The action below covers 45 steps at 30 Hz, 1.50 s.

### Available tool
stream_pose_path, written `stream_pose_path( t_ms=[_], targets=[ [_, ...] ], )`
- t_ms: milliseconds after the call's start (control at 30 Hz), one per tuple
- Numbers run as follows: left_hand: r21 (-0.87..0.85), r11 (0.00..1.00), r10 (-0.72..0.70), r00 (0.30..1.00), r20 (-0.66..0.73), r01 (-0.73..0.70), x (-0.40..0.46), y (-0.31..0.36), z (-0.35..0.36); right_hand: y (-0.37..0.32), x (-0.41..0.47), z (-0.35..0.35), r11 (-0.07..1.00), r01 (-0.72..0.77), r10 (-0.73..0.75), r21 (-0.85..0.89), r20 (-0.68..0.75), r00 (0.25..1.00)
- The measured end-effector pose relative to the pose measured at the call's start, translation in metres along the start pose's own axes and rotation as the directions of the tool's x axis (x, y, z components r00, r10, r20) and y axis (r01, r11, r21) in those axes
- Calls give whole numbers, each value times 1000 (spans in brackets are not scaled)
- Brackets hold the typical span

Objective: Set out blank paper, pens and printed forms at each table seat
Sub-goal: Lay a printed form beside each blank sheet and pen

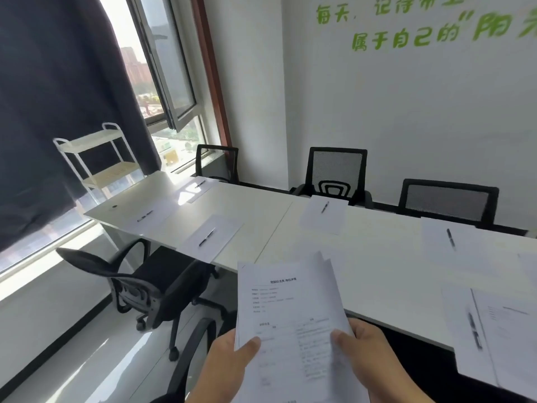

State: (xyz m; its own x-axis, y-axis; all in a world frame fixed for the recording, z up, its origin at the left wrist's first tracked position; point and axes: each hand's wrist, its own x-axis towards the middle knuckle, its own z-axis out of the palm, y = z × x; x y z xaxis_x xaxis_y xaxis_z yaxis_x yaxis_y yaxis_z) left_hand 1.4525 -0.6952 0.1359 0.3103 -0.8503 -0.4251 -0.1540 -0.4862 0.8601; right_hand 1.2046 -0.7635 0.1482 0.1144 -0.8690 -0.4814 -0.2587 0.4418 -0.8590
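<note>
I hold a stack of printed forms (pixel 290 321) in front of me, above the near edge of the long white table (pixel 377 274). My left hand (pixel 229 365) grips the stack's lower left edge, thumb on top. My right hand (pixel 369 353) grips its right side, thumb on the top sheet. Blank sheets, each with a black pen on it, lie at several seats: a near-left sheet (pixel 213 238) with its pen (pixel 207 237), a far-middle sheet (pixel 324 213), a far-right sheet (pixel 453 245). At the near right, a sheet with a pen (pixel 475 330) also carries a printed form (pixel 511 324).
Black mesh chairs stand along the far wall (pixel 337 173) and one at the near side (pixel 151 283), turned away from the table. A white two-shelf trolley (pixel 101 158) stands by the window and dark curtain. The table's near edge runs diagonally in front of me.
</note>
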Motion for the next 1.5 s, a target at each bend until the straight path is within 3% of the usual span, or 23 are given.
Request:
stream_pose_path(
  t_ms=[133, 433, 700, 1000, 1500],
  targets=[
    [56, 998, 4, 998, -55, -1, 39, 14, -9, -12, 38, 12, 1000, 9, -10, 21, 33, 999],
    [-28, 999, -18, 997, -73, 16, 102, 46, -17, -44, 111, 17, 993, 6, -15, 117, 76, 997],
    [-106, 994, 1, 1000, -7, -1, 137, 62, -2, -46, 142, 7, 974, 1, 38, 227, -166, 985],
    [-81, 996, -18, 998, 67, 23, 184, 57, -1, -35, 166, 11, 968, -55, 116, 245, -242, 963],
    [-232, 945, -143, 931, 335, 229, 273, 25, 32, 7, 214, 15, 959, -81, 195, 271, -424, 884]
  ],
)
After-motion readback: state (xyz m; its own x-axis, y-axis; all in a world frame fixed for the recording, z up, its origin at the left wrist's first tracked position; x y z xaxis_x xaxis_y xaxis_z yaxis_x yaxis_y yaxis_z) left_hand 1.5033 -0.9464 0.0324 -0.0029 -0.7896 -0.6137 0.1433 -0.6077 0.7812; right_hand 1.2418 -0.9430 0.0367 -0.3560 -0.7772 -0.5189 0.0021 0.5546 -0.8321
